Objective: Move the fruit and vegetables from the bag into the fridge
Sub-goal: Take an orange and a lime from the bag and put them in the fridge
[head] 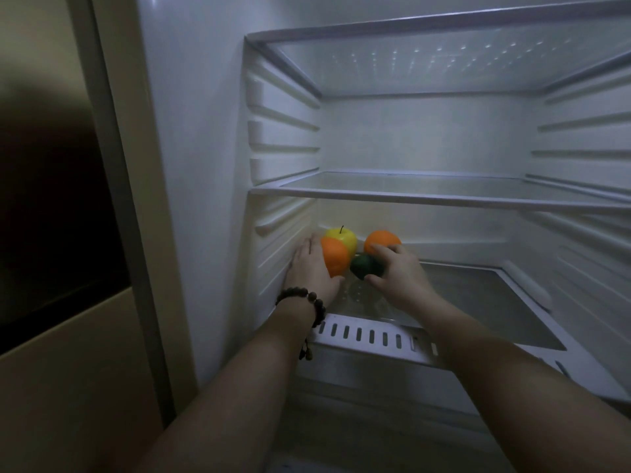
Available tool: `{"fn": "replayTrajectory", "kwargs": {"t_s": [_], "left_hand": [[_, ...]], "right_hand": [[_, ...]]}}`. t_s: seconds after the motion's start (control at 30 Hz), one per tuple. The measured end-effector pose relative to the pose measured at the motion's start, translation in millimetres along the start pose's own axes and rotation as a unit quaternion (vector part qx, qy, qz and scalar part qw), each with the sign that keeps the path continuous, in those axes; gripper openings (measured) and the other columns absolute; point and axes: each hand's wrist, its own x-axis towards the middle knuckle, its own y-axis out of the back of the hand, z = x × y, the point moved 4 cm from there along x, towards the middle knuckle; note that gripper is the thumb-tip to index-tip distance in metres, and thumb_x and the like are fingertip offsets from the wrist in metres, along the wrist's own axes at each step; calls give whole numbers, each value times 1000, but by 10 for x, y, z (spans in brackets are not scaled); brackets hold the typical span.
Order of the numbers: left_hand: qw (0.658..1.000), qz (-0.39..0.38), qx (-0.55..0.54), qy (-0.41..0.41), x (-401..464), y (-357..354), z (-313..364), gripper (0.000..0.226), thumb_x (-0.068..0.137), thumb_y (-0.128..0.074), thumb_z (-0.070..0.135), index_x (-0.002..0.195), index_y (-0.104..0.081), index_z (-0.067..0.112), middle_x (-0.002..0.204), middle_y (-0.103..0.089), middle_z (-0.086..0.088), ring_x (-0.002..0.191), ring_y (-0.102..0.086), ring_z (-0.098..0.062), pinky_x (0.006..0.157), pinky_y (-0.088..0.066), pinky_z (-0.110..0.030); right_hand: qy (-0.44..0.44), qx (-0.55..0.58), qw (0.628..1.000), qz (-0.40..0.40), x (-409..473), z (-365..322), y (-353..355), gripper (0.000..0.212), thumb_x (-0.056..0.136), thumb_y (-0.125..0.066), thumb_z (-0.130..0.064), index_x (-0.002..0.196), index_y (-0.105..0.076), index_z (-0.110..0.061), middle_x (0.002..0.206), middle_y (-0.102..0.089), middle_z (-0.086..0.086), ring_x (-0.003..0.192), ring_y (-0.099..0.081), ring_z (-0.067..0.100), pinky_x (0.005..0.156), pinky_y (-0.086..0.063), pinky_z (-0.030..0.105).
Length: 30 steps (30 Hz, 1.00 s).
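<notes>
Both bare hands reach into open white fridge, low glass shelf. Left hand, dark beaded bracelet at wrist, cups round orange fruit from left, palm flat against it, fingers extended together. Right hand fingers clamped on small dark green rounded fruit. Yellow apple with stem just behind, touching first orange; second orange fruit beside it, behind right hand. Upper glass shelf bare.
</notes>
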Motion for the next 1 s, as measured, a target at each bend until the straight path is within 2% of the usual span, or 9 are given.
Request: {"fn": "replayTrajectory", "kwargs": {"t_s": [0.13,0.23,0.4,0.47,0.57,0.73,0.83,1.0], "left_hand": [[995,45,39,-75,-173,166,48,82,86,-60,38,149,-13,17,156,-18,-1,143,-14,-20,116,-19,-44],[986,77,55,-136,-385,291,77,74,86,-56,44,146,-24,15,152,-28,-4,141,-20,-21,114,-24,-46],[982,76,80,-156,-722,452,54,74,82,-51,58,143,-28,21,148,-35,-1,137,-30,-20,110,-31,-45],[981,63,92,-162,-884,505,57,73,83,-45,61,144,-24,24,149,-32,0,137,-29,-20,110,-31,-45],[983,36,73,-165,-1232,593,51,76,85,-42,61,147,-19,23,153,-25,1,139,-24,-19,112,-28,-42],[977,30,57,-205,-2089,799,-17,73,87,-45,55,146,-28,16,151,-31,-3,140,-22,-19,115,-22,-39],[978,-16,41,-203,-2670,880,-156,71,88,-47,52,146,-27,16,151,-29,-4,140,-22,-19,115,-21,-39],[972,-90,60,-210,-3600,925,-279,70,89,-41,56,146,-25,19,151,-31,-1,139,-24,-18,114,-22,-37]], "right_hand": [[20,-3,1000,18,-137,-77,169,62,87,-61,-35,142,-32,-30,150,-28,3,136,-27,24,110,-31,44],[27,-10,999,31,-277,-151,270,58,90,-56,-38,142,-32,-29,151,-27,4,137,-27,24,110,-29,44],[47,14,995,89,-735,-334,418,48,90,-58,-32,133,-47,-16,137,-45,10,124,-42,26,102,-36,38],[51,14,993,101,-964,-427,436,46,90,-57,-33,132,-48,-16,135,-47,10,123,-44,26,101,-40,39],[1,-4,995,95,-1364,-548,473,48,92,-51,-36,137,-41,-22,144,-38,3,131,-35,21,105,-35,41],[-9,-15,990,138,-2317,-838,527,48,92,-52,-34,137,-43,-21,141,-40,6,130,-33,20,107,-28,36],[-19,-32,990,138,-2979,-994,472,48,91,-53,-35,136,-45,-20,143,-39,6,133,-32,20,110,-29,38],[-70,-53,987,133,-4119,-1084,422,45,91,-55,-33,132,-50,-16,138,-44,11,129,-38,27,106,-34,39]]}}
